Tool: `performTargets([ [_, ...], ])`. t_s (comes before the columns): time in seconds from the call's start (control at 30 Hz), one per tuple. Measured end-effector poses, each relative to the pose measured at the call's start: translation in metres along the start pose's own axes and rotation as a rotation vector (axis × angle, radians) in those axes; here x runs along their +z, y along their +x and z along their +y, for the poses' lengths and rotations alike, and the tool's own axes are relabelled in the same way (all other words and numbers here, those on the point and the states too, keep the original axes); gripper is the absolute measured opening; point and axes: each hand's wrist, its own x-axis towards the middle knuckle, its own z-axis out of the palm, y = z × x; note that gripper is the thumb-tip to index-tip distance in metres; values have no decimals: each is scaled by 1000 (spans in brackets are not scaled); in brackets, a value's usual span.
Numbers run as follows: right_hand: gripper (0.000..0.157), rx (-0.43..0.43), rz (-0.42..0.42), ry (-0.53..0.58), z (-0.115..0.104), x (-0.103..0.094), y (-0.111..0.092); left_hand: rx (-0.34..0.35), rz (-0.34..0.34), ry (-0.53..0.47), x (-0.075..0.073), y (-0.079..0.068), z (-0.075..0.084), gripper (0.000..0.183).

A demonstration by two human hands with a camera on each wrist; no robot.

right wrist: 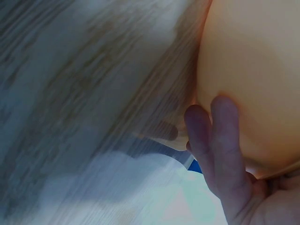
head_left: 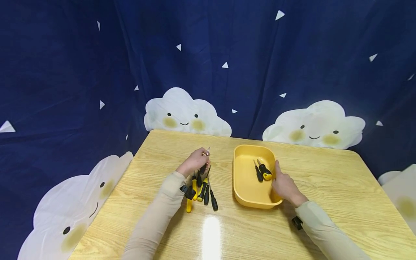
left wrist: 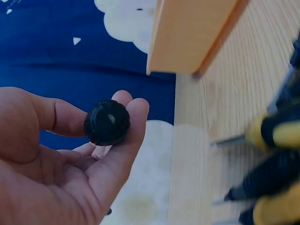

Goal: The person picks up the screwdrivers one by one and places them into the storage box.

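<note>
My left hand (head_left: 196,161) pinches a black-handled screwdriver (head_left: 203,169) between thumb and fingers, its metal shaft pointing up and away. In the left wrist view the round butt of that screwdriver's handle (left wrist: 107,123) faces the camera. Just below this hand lies a loose group of screwdrivers (head_left: 203,189) with black or yellow-and-black handles, partly hidden by the wrist. My right hand (head_left: 286,184) grips the right wall of a yellow plastic bin (head_left: 238,196), with fingers (right wrist: 226,136) against its outside. Inside the bin lie a slim black screwdriver (head_left: 259,174) and a thicker yellow-and-black screwdriver (head_left: 265,172).
The wooden table (head_left: 328,180) carries everything, with its far edge against a dark blue curtain (head_left: 208,54) printed with white clouds and triangles. A bright light reflection (head_left: 211,236) shows on the near part of the tabletop.
</note>
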Motion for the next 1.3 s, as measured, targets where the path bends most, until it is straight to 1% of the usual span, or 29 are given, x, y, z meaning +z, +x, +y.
performTargets([
  [0.13, 76, 2, -4, 3, 0, 0, -1, -12, -22, -45, 11, 5, 5, 17],
  [0.17, 76, 3, -7, 4, -1, 0, -1, -13, -27, -61, 13, 9, 2, 17],
  [0.4, 75, 10, -18, 9, -1, -1, 0, -10, -66, -86, 30, 13, 10, 19],
  [0.57, 75, 10, -24, 11, 0, -1, 0, -6, -87, -105, 47, 16, 14, 20],
  [0.8, 75, 9, -11, 6, 1, 1, 1, -5, -126, -155, 71, 21, 20, 30],
  [0.97, 74, 3, -6, 3, 2, 1, 1, -13, -133, -169, 85, 22, 27, 27],
  [1.13, 74, 5, -3, 2, 2, 1, 2, -15, -136, -169, 99, 25, 36, 30],
  [1.17, 74, 4, -5, 3, 2, 1, 2, -4, -137, -179, 103, 33, 31, 30],
  [1.3, 74, 1, -1, 8, 3, 2, 1, -18, -140, -201, 113, 38, 36, 30],
])
